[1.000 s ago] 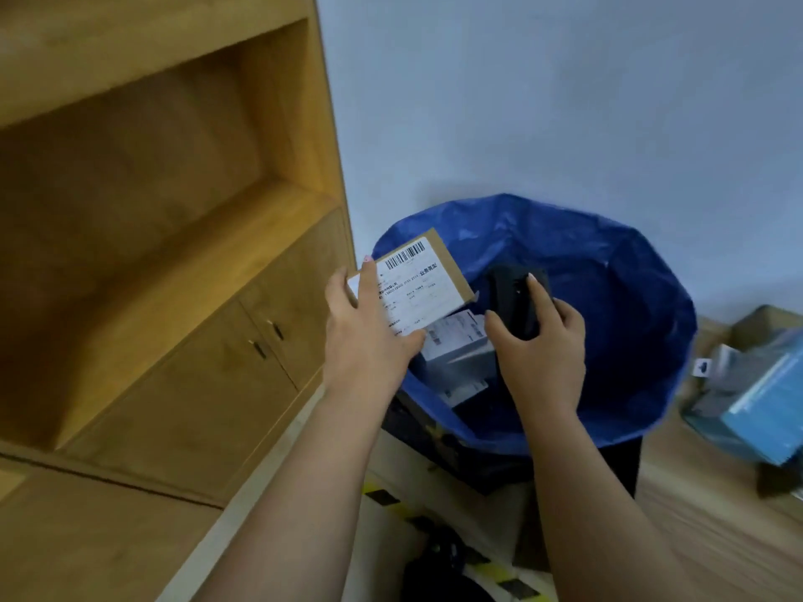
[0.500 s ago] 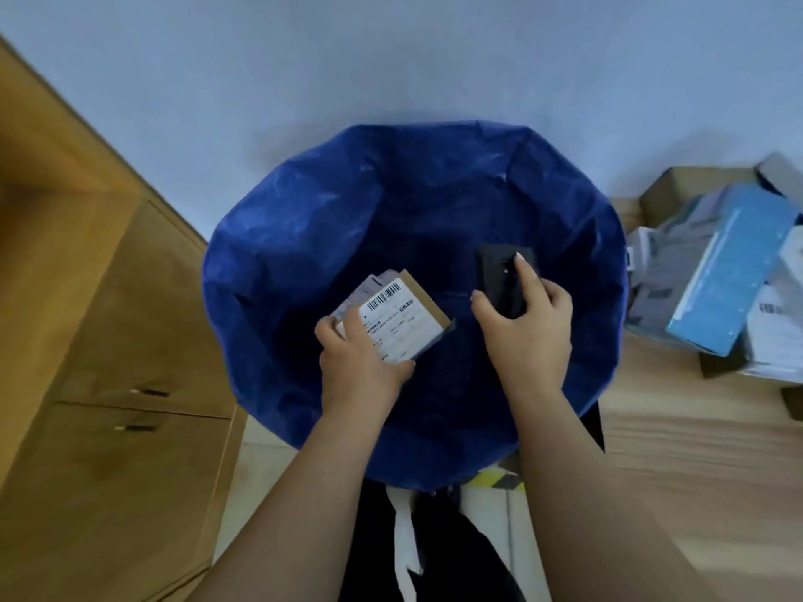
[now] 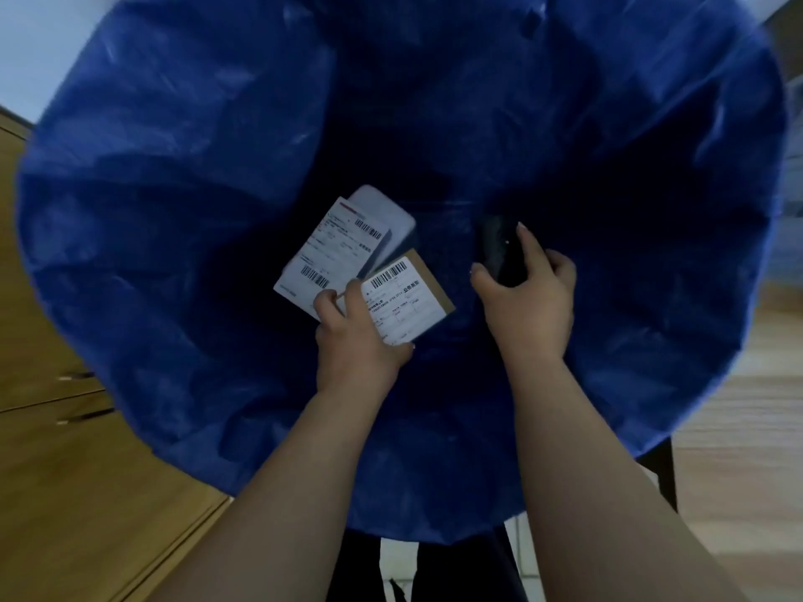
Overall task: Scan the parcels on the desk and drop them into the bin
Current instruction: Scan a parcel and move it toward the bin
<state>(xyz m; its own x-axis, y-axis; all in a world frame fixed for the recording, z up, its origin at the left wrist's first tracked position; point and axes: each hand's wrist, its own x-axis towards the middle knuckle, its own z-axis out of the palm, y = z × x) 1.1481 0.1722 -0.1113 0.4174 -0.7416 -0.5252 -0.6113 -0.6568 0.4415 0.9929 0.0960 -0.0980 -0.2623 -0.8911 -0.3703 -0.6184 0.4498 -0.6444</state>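
Blue bin liner (image 3: 174, 210) filled the view as the left hand (image 3: 354, 345), fingers clamped on a brown labelled parcel (image 3: 408, 304), held it directly above the opening, right hand (image 3: 528, 308) gripping the black scanner (image 3: 499, 249) beside it.

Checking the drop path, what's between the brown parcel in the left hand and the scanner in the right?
Nothing; in the head view only dark bin liner shows between brown parcel and scanner.

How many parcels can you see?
2. A brown parcel is held in the left hand over the blue bin; a white parcel lies behind it. More may be hidden.
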